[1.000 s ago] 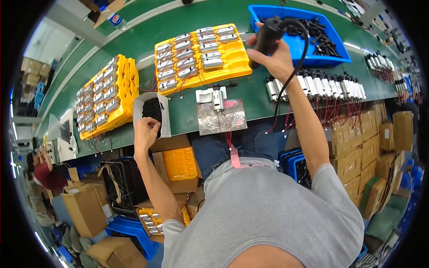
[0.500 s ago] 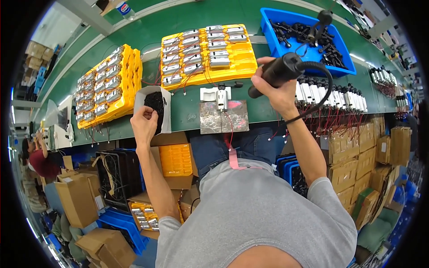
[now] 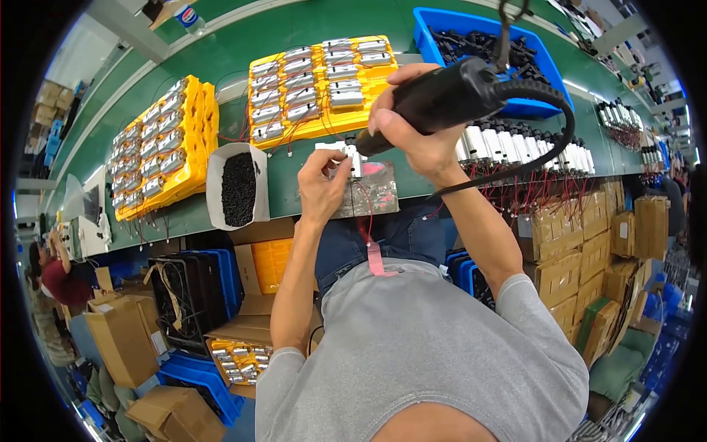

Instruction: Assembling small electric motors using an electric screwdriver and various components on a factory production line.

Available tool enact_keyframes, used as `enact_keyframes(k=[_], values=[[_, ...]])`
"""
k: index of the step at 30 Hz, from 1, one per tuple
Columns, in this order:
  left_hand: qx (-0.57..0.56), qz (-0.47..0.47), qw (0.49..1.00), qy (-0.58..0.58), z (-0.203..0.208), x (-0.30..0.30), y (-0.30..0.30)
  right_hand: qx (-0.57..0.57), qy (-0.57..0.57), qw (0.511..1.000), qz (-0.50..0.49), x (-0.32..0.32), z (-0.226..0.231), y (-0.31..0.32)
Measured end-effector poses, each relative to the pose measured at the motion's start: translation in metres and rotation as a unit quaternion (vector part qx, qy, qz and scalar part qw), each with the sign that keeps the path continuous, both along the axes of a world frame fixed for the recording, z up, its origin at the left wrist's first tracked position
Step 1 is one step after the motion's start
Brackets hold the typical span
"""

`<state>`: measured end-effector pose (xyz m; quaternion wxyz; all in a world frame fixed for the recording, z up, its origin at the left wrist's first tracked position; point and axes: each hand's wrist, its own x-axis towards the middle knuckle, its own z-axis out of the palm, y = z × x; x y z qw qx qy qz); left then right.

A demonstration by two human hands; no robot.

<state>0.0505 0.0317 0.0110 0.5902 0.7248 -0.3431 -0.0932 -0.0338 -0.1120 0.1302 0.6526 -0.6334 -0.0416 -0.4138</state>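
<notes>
Silver motor sits between the hands, nearer the left one.

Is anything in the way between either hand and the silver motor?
Nothing visible separates the left hand from the silver motor. Between the right hand and the motor is only the black power tool that hand grips, its nose close to the motor.

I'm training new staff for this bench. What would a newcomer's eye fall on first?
Probably the black electric screwdriver in the right hand, large right of centre, its tip angled down close to the left hand. Next, likely the bright yellow trays of silver motors, at upper centre and left, and the blue bin of black parts at upper right.
</notes>
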Motion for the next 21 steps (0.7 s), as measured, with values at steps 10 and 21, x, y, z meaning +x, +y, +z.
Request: enact_keyframes(k=[10,21], values=[[0.006,-0.006,1.0,-0.009,-0.002,-0.004,-0.007,0.021,0.007,1.0,-0.005,0.004,-0.011,-0.002],[0.01,-0.011,1.0,-0.022,-0.001,-0.005,-0.009,0.024,0.009,1.0,-0.009,0.006,-0.015,-0.003]])
